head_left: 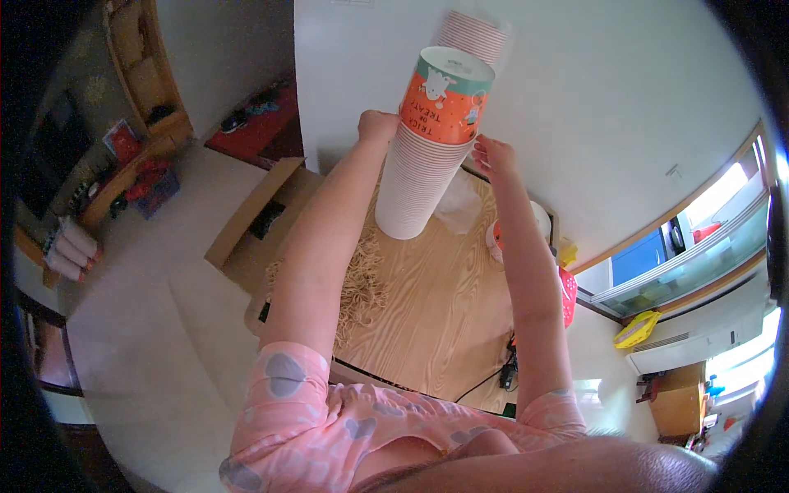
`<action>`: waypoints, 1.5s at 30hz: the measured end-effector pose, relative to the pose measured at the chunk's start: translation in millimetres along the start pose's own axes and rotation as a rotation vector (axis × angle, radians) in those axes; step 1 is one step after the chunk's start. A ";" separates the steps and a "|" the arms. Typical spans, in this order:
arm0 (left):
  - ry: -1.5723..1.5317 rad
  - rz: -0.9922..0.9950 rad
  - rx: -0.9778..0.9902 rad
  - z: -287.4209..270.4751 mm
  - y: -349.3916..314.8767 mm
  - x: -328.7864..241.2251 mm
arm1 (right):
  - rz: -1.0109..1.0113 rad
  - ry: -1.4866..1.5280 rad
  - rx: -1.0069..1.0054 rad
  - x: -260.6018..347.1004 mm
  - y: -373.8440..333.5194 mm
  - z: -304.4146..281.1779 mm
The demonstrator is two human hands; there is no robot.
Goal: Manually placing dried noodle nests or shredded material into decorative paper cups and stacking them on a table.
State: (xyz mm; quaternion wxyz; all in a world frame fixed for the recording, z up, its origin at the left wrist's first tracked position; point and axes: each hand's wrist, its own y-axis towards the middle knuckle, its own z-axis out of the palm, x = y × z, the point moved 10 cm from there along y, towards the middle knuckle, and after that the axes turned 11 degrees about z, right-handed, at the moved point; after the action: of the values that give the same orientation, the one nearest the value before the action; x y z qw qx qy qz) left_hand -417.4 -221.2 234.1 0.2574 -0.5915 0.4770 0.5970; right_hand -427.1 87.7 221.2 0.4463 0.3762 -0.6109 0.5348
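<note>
A tall stack of white paper cups (417, 185), turned upside down, rises from the wood-grain table (448, 304). Its top paper cup (448, 99) shows an orange and green print with a white cartoon figure and has its base facing up. My left hand (378, 126) is closed at the left side of this cup, near its rim; its fingertips are hidden. On the opposite side my right hand (496, 156) has its fingers bent against the rim. Behind rises another column of cups (471, 37), seemingly in a clear sleeve.
Tan crinkled strands (362, 287) lie along the table's left part, next to an open cardboard box (259, 222). Crumpled clear plastic (460, 204) rests right of the stack. A white and orange container (495, 240) sits beyond my right forearm, and a black cable (481, 388) crosses the near right corner.
</note>
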 end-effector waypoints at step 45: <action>-0.738 -0.096 0.566 -14.6 -166.0 -24.4 | -1.037 -0.278 0.369 41.2 -258.9 -12.8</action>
State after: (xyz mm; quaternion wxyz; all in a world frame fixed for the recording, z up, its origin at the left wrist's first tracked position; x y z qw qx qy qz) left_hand -261.8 -159.2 215.5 0.5884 -0.2675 0.4697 0.6014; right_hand -195.8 63.6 342.9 0.4927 0.7656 -0.2959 0.2890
